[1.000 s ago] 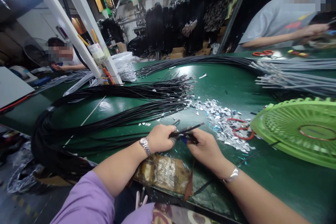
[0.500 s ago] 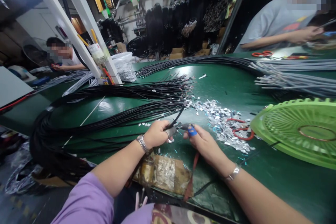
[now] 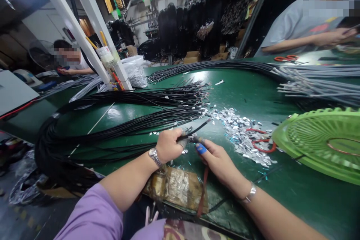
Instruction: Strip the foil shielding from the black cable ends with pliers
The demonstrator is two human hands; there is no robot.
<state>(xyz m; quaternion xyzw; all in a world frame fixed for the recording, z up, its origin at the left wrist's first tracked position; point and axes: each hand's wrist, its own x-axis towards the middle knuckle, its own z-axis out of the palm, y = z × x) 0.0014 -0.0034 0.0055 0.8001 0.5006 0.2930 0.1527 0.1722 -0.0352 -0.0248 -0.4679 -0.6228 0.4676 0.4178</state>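
Observation:
My left hand [image 3: 169, 144], with a watch on its wrist, is closed around a black cable [image 3: 199, 129] whose end sticks out to the upper right. Close beside it, my right hand [image 3: 215, 153] has thumb and fingers pinched together at the cable ends; blue tape wraps the thumb and dark coverings show on the fingertips. What exactly the right fingers grip is too small to make out. Behind the hands lies a bundle of black cables [image 3: 135, 122] with stripped ends, next to a heap of silver foil scraps [image 3: 239, 135].
A green plastic basket [image 3: 315, 150] stands at the right, beside red-handled scissors [image 3: 263, 143]. Grey cables [image 3: 315, 82] lie farther back. A taped cardboard piece [image 3: 180, 187] rests at the table's front edge. Two people sit across the table, near a white post [image 3: 92, 26].
The black cable in my left hand has tilted from steep to flatter, its end now pointing right. My right hand has shifted slightly lower, its blue-taped thumb turned toward the left hand.

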